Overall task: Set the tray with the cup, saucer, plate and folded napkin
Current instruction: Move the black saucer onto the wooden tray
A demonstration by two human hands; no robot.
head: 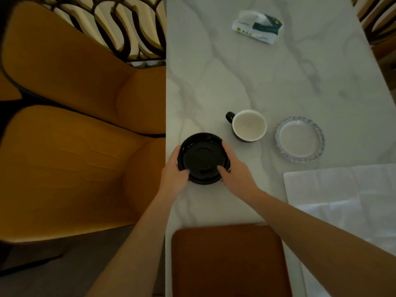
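Brown tray [230, 260] nearest | both hands' fingers [225, 170] grip black saucer [202, 158] (on marble table [257, 78])

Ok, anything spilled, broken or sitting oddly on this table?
Nothing stands out. Both hands, left and right, grip the black saucer at the table edge. The cup stands upright and looks empty, the glass plate lies flat, and the brown tray holds nothing yet.

Both bare forearms are extended forward and converge. The left hand [173, 168] is curled, thumb laid inward (fingertips partly hidden). The right hand [232, 168] is likewise curled, thumb set inward, fingers wrapped along the far side. Wrists are held nearly level.
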